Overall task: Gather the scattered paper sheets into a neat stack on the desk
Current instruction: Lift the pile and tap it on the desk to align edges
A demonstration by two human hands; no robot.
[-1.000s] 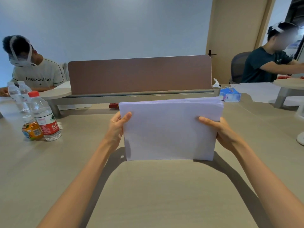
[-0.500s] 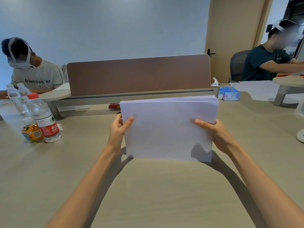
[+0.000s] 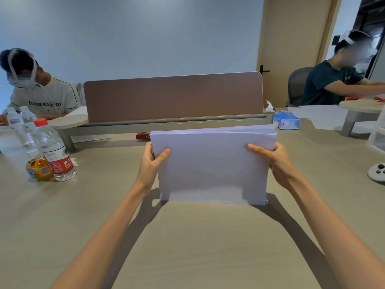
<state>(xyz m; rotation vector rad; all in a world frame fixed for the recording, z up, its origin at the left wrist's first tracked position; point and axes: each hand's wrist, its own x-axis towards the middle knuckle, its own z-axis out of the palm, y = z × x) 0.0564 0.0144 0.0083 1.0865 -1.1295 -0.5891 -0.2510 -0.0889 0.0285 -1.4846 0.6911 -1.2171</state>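
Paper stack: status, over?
Left hand and right hand grip the paper stack by its sides. Stack upright, lower edge on or near desk. Bottles far left, apart.

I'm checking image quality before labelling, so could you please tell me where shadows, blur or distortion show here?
Head view: the upright stack of white paper sheets, gripped by the left hand and right hand, throws soft shadows on the beige desk; its lower right corner looks slightly smeared; wide-angle distortion tilts the tan door.

paper stack (image 3: 212, 165) upright on desk (image 3: 187, 247) | both hands grip sides
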